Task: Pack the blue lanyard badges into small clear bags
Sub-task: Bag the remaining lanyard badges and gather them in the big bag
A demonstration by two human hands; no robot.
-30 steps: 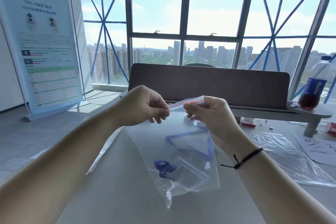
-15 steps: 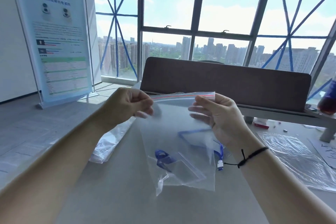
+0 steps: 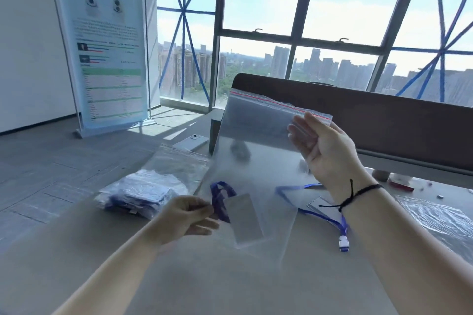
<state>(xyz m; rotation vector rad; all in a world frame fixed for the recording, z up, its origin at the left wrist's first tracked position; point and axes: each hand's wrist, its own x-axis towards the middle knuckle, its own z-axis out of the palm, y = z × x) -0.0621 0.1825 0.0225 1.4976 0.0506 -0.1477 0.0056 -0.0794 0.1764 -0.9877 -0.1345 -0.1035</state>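
A small clear zip bag point(image 3: 258, 140) with a red strip along its mouth hangs tilted over the grey table point(image 3: 230, 284). Inside its lower part lie a blue lanyard point(image 3: 219, 199) and a clear badge holder point(image 3: 244, 221). My right hand point(image 3: 325, 151) holds the bag's top right corner, fingers spread against the plastic. My left hand point(image 3: 188, 217) is low at the bag's bottom left, thumb and fingers pinching the plastic beside the lanyard. A second blue lanyard badge point(image 3: 321, 208) with a white clip point(image 3: 344, 243) lies loose on the table under my right wrist.
A pile of filled clear bags point(image 3: 143, 194) sits on the table at the left. Crinkled clear plastic point(image 3: 435, 220) lies at the right. A dark desk divider point(image 3: 396, 125) runs along the far edge. A banner stand point(image 3: 110, 48) is on the floor to the left.
My left hand has let go of the bag's zip edge and dropped to its lower left corner. The bag now hangs from my right hand, tilted. The view has turned left.
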